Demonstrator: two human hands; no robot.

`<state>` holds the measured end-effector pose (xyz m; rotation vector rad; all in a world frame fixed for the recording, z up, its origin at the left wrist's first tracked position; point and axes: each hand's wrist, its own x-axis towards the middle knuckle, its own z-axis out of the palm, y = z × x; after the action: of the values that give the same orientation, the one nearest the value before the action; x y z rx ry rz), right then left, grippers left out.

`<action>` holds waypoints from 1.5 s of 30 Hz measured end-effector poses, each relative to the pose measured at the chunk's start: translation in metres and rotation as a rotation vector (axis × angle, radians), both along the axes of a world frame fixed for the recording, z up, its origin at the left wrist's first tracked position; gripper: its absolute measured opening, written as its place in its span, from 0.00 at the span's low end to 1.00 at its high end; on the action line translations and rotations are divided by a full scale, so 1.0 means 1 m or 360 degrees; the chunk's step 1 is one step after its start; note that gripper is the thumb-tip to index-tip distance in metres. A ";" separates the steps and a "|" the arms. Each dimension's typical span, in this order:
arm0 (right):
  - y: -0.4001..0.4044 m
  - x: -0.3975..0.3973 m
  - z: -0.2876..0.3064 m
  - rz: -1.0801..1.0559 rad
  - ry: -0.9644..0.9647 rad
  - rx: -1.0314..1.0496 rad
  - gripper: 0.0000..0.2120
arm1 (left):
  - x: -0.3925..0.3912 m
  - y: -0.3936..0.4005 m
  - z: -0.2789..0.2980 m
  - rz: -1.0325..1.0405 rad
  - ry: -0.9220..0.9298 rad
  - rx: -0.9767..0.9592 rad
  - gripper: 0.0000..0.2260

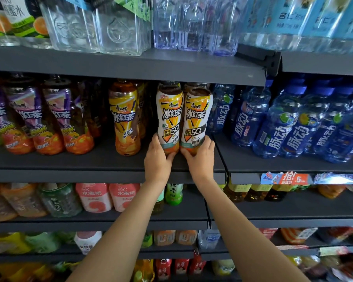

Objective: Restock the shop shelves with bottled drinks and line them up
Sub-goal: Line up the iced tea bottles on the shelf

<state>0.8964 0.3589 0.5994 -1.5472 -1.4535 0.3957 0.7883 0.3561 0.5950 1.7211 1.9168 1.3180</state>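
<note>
Two white-labelled iced tea bottles, side by side and touching, upright near the front lip of the middle shelf (102, 159): left bottle (168, 117), right bottle (196, 117). Left hand (157, 159) wrapped round the base of the left one, thumb at the front, fingers curled round the far side; right hand (201, 159) gripping the base of the right one likewise. Full of dark tea almost to the neck, so likely fairly heavy for the size and bottom-steady. Thin plastic under a glossy shrink sleeve: probably slick under the palm, with some give if squeezed hard mid-body. Not fragile, but tall and narrow, so prone to tipping when pushed high up. Best taken low, as here, near the firmer base, and slid rather than lifted, given the little headroom under the shelf above. Yellow-labelled tea bottle (126, 119) standing just to the left, a gap between; blue water bottles (281, 123) crowded to the right, close enough to knock. More bottles of the same tea behind, caps partly hidden.
</note>
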 end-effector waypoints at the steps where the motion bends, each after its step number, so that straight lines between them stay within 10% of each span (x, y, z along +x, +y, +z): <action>1: 0.000 0.000 0.001 0.0009 -0.0015 0.0008 0.30 | 0.000 0.001 0.001 -0.0012 -0.0001 -0.0004 0.30; 32: 0.009 0.038 0.014 0.0351 -0.0022 -0.0175 0.28 | 0.002 -0.006 0.002 0.0045 -0.0062 0.0281 0.32; 45: 0.121 0.055 0.028 -0.0253 -0.0073 -0.0183 0.36 | 0.062 0.016 0.007 0.0466 0.0535 0.0472 0.29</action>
<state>0.9514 0.4801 0.6272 -1.7606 -1.3513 0.3561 0.8500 0.3724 0.6017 1.9634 2.3314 1.5651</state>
